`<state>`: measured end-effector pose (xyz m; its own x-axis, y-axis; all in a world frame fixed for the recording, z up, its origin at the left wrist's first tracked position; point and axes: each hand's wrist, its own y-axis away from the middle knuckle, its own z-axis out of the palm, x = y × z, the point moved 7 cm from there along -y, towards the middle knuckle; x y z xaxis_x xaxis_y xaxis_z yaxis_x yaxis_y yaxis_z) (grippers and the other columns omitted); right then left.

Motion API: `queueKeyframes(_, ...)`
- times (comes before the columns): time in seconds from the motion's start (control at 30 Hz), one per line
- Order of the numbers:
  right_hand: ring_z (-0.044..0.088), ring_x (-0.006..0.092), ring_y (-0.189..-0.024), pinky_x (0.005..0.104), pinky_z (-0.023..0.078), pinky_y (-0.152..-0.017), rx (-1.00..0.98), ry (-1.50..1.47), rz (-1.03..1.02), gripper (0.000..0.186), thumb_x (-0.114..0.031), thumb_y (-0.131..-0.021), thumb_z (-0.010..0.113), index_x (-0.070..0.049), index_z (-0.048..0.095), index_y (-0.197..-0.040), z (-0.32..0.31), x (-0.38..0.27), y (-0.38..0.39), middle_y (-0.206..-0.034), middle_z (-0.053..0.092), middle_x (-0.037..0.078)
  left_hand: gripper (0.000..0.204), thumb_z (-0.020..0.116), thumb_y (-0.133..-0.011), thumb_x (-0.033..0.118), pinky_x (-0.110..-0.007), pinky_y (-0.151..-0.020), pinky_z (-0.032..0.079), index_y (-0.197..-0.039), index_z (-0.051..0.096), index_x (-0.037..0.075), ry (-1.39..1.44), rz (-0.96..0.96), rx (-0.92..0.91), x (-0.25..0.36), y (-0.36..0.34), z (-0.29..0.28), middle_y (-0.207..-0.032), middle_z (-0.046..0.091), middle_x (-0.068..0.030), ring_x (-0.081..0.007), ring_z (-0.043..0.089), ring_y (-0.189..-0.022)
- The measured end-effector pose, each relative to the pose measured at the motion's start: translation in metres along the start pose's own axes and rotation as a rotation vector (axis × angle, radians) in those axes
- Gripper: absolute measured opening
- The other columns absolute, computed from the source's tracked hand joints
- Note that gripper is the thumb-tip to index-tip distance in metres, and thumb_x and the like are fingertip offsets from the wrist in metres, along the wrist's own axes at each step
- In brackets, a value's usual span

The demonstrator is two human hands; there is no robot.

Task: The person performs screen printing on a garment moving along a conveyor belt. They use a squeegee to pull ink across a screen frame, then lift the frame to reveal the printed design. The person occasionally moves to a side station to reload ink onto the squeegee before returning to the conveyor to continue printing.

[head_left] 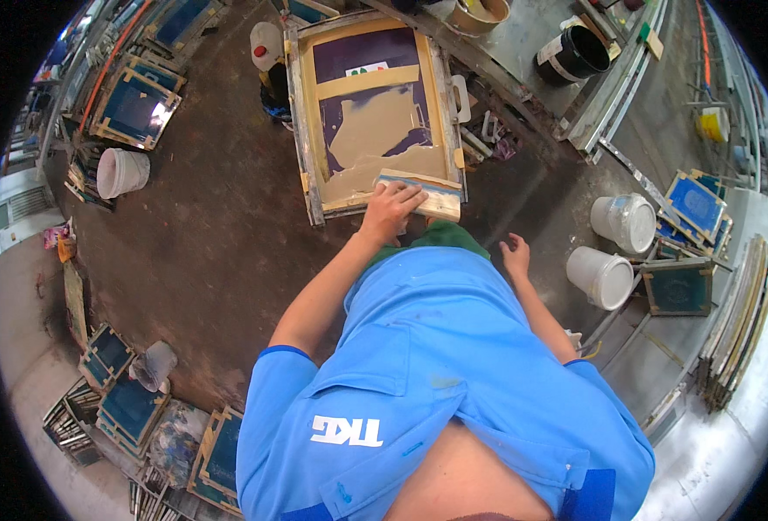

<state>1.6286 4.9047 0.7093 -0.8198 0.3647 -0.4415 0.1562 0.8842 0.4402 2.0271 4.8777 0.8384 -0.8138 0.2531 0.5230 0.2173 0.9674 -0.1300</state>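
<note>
My left hand (391,212) is closed over the left part of a wooden squeegee (440,201), which lies across the near end of a screen printing frame (307,165). Beige ink (375,128) is spread over the mesh, covering its middle and near end. Dark purple mesh (362,52) shows at the far end, with a small white patch on it marked in green and red. Away from the frame, my right hand (514,256) hangs by my right side with its fingers apart, holding nothing. The squeegee's blade edge is not clearly visible.
A metal table (523,54) at the far right bears a black bucket (572,55) and a tub (478,15). White lidded buckets (600,278) stand to my right. At the left are a white bucket (123,172) and leaning blue screens (136,106). A jug (267,45) stands beside the frame.
</note>
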Motion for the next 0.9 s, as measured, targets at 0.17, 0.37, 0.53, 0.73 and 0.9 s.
queueKeyframes(0.17, 0.059, 0.0336, -0.107, 0.0422, 0.047, -0.094, -0.014, -0.022, 0.185, 0.047, -0.027, -0.080, 0.076, -0.008, 0.064, -0.120, 0.002, 0.041, -0.009, -0.115, 0.061, 0.019, 0.053, 0.071, -0.066, 0.007, -0.040, -0.089, 0.046, -0.118, 0.068, 0.018, -0.028, -0.191, 0.092, -0.021, 0.000, -0.017, -0.121, 0.067, -0.0017, -0.0244, 0.060, -0.108)
queueKeyframes(0.37, 0.059, 0.0355, -0.107, 0.0430, 0.047, -0.094, -0.021, 0.007, 0.116, 0.048, -0.028, -0.080, 0.075, -0.006, 0.063, -0.121, -0.001, 0.057, -0.028, -0.115, 0.061, 0.021, 0.035, 0.071, -0.074, 0.013, -0.041, -0.074, 0.051, -0.109, 0.071, 0.010, 0.184, -0.784, 0.236, -0.122, 0.049, -0.072, -0.099, 0.072, -0.0131, -0.0317, 0.067, -0.085)
queueKeyframes(0.53, 0.058, 0.0346, -0.109, 0.0424, 0.046, -0.096, -0.004, -0.011, 0.089, 0.049, -0.029, -0.081, 0.074, -0.005, 0.063, -0.122, -0.006, 0.021, -0.058, -0.117, 0.061, 0.020, 0.034, 0.073, -0.078, 0.020, -0.040, -0.069, 0.053, -0.111, 0.072, 0.010, 0.128, -0.963, 0.504, -0.176, 0.066, -0.093, -0.082, 0.072, -0.0169, -0.0350, 0.069, -0.072)
queueKeyframes(0.73, 0.057, 0.0342, -0.112, 0.0418, 0.045, -0.098, 0.009, -0.111, 0.018, 0.048, -0.029, -0.081, 0.073, -0.006, 0.063, -0.123, -0.003, -0.011, -0.064, -0.117, 0.062, 0.020, 0.033, 0.073, -0.076, 0.019, -0.041, -0.071, 0.052, -0.107, 0.071, 0.007, -0.017, -1.126, 0.428, -0.152, 0.046, -0.080, -0.083, 0.071, -0.0179, -0.0302, 0.071, -0.079)
queueKeyframes(0.9, 0.057, 0.0342, -0.113, 0.0415, 0.045, -0.099, -0.011, -0.067, 0.124, 0.048, -0.027, -0.080, 0.073, -0.007, 0.064, -0.122, -0.010, 0.002, -0.062, -0.117, 0.062, 0.020, 0.033, 0.074, -0.074, 0.019, -0.040, -0.069, 0.051, -0.105, 0.072, 0.007, 0.182, -1.115, 0.463, -0.154, 0.035, -0.080, -0.080, 0.071, -0.0178, -0.0311, 0.071, -0.077)
